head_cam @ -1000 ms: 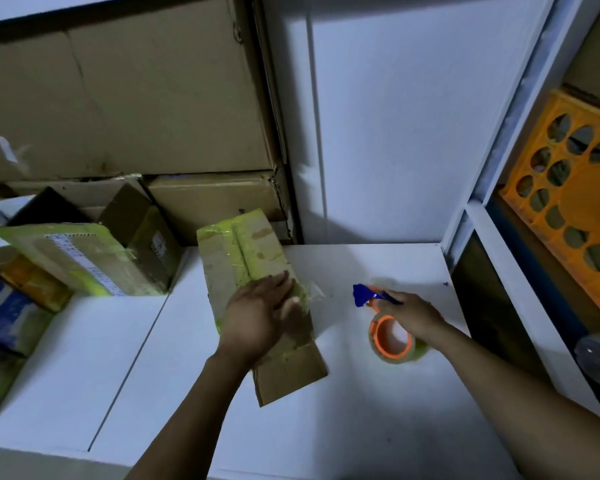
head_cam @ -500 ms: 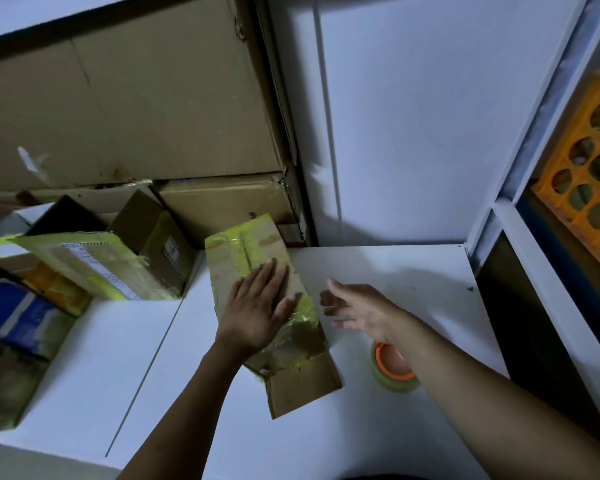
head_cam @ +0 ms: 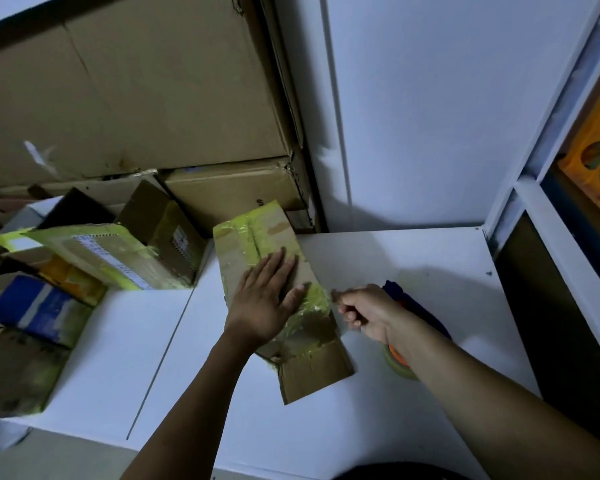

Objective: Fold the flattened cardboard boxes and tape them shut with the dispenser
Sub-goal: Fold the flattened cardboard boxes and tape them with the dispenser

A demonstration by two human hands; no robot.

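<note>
Flat and straight-fingered, the left hand point(head_cam: 264, 301) pins the flattened box point(head_cam: 257, 242) on the surface point(head_cam: 413, 258), long axis 11 to 5 o'clock, while the curled right hand point(head_cam: 364, 313) sits at its 3 o'clock edge, nearer the dispenser point(head_cam: 394, 289), though I can't tell whether it is holding anything.

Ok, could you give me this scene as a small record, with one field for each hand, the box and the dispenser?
flattened box: lies on the white table, yellow-green tape over it
left hand: pressed flat on the box
right hand: fingers curled at the box's right edge; grip unclear
tape dispenser: on the table, partly behind the right forearm
</note>
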